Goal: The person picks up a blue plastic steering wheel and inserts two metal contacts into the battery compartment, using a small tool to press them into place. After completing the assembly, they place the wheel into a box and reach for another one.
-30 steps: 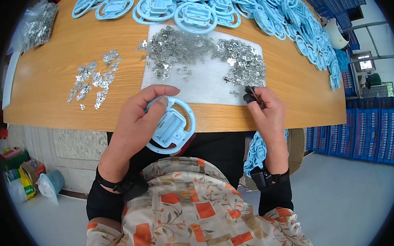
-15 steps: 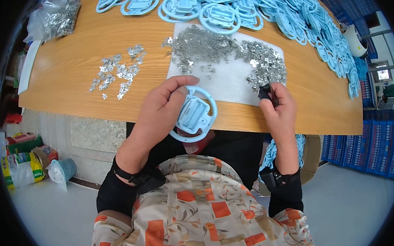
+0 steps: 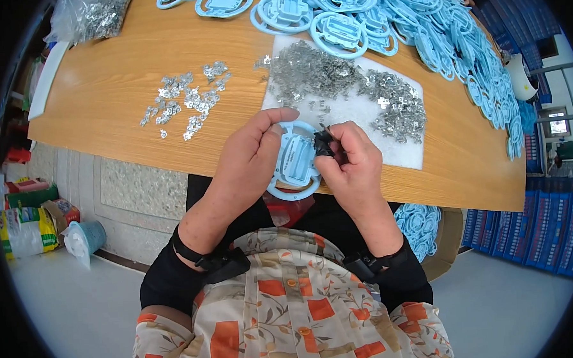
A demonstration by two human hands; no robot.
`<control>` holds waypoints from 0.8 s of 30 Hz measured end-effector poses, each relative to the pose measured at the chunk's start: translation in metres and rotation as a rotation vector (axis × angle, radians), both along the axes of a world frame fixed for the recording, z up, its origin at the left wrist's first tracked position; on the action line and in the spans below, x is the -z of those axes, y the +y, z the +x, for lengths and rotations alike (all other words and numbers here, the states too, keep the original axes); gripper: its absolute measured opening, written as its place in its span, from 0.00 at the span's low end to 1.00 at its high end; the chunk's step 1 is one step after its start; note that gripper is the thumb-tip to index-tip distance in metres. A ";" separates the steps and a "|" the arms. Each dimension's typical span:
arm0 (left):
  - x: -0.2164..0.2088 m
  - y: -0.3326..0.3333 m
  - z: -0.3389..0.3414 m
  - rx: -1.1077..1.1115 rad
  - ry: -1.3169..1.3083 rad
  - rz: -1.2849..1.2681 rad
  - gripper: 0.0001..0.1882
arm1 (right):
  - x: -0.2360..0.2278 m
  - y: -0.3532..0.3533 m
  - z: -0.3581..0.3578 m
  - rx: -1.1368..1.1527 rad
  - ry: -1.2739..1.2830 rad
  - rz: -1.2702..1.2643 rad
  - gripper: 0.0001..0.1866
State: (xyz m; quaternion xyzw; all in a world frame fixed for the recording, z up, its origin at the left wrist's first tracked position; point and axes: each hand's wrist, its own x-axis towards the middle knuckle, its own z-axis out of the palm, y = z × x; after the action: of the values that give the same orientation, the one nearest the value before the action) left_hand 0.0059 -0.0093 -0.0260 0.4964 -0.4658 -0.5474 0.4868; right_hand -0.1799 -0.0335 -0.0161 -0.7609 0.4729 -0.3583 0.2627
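A light blue plastic ring-shaped part (image 3: pixel 296 158), wheel-like with a rectangular recess in its middle, is in my left hand (image 3: pixel 247 156). The thumb and forefinger grip its upper left rim. My right hand (image 3: pixel 356 166) is closed on a small black pointed tool (image 3: pixel 323 143), whose tip reaches the right side of the blue part. Whether a metal piece sits at that tip is too small to tell. Beyond both hands, a white foam sheet (image 3: pixel 341 109) carries a heap of small silver metal pieces (image 3: pixel 307 69) and a second heap (image 3: pixel 398 107) to its right.
Loose metal pieces (image 3: pixel 190 97) lie on the wooden table (image 3: pixel 121 64) at left. A clear bag of metal pieces (image 3: pixel 103 17) stands far left. Many blue parts (image 3: pixel 420 29) pile along the back and right. Below the table's edge, a cardboard box (image 3: pixel 448 245) holds more blue parts.
My right hand has moved left with the black tool, from the right-hand metal heap to the blue part. My left hand keeps its grip, and the view has shifted slightly.
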 end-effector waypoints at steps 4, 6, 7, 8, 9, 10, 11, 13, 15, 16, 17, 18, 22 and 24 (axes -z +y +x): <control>0.000 -0.001 0.000 -0.008 0.017 0.055 0.16 | -0.001 -0.002 0.000 -0.037 0.057 -0.088 0.14; -0.001 -0.001 -0.003 -0.022 0.103 0.106 0.15 | -0.005 -0.001 0.000 -0.048 0.084 -0.076 0.14; -0.002 -0.001 -0.004 -0.033 0.189 0.156 0.15 | -0.005 -0.001 0.000 -0.048 0.084 -0.075 0.14; -0.005 -0.001 -0.006 -0.034 0.189 0.157 0.15 | -0.006 -0.001 -0.001 -0.072 0.112 -0.083 0.14; -0.009 -0.002 -0.007 -0.035 0.025 0.121 0.15 | -0.007 -0.002 -0.002 -0.095 0.140 -0.092 0.14; -0.011 -0.002 -0.008 -0.039 -0.140 0.086 0.16 | -0.009 -0.002 -0.003 -0.100 0.139 -0.090 0.14; -0.009 -0.001 -0.009 -0.044 -0.141 0.088 0.16 | -0.012 -0.002 -0.005 -0.138 0.188 -0.077 0.15; -0.005 -0.001 -0.012 -0.101 -0.182 0.028 0.21 | -0.018 -0.002 -0.006 -0.182 0.234 -0.064 0.15; -0.005 0.000 -0.012 -0.106 -0.179 0.027 0.20 | -0.022 0.000 -0.007 -0.196 0.143 0.087 0.17; -0.006 0.000 -0.012 -0.103 -0.171 0.024 0.18 | -0.022 0.002 -0.010 -0.197 0.143 0.087 0.17; -0.007 0.000 -0.012 -0.103 -0.172 0.025 0.18 | -0.022 0.003 -0.015 -0.184 0.111 0.130 0.17; -0.007 -0.001 -0.012 -0.105 -0.149 0.031 0.17 | -0.022 0.003 -0.020 -0.170 0.080 0.173 0.17; -0.001 -0.001 -0.008 -0.068 -0.173 0.027 0.13 | -0.021 0.008 -0.027 -0.157 0.177 0.066 0.18; -0.001 -0.002 -0.008 -0.068 -0.201 0.029 0.13 | -0.018 0.008 -0.029 -0.167 0.198 0.039 0.19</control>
State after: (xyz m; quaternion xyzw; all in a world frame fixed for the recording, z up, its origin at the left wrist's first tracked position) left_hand -0.0024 -0.0112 -0.0254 0.5715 -0.4872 -0.4848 0.4484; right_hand -0.2088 -0.0252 0.0018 -0.8239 0.4385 -0.2493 0.2584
